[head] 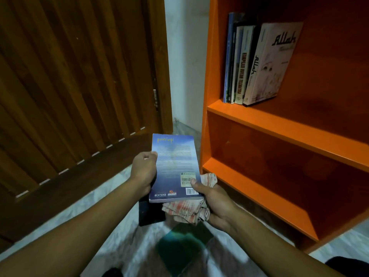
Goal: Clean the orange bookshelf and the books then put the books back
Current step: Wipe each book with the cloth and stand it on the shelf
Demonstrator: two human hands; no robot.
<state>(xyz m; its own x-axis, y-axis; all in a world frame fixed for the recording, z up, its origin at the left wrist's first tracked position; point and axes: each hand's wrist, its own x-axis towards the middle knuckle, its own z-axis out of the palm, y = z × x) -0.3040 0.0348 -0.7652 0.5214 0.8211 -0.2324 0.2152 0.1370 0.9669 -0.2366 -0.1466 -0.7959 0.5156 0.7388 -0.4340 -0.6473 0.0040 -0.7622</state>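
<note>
**Blue book held in both hands before the orange bookshelf**

A blue book (175,168) is held back cover up, low in front of the orange bookshelf (279,124); its left edge is gripped by the left hand (143,170), fingers curled round that edge; its lower right corner is pinched by the right hand (215,204), the thumb laid on the cover near the barcode; a crumpled checked cloth (191,210) is bunched in the same right grip, beneath the book and showing past its right edge; both grips are thus closed on what they hold.

On the upper shelf a row of books (239,62) is stood against the left wall of the bookshelf; a pale book (273,62) marked "Allah" is leaned on the row from the right, tilted; the shelf below it is seen in shadow.

A dark flat object (149,214) is lain on the pale floor (123,242) under the hands; a green book (179,248) is lain nearer the person; a slatted wooden door (79,76) is stood to the left.
</note>
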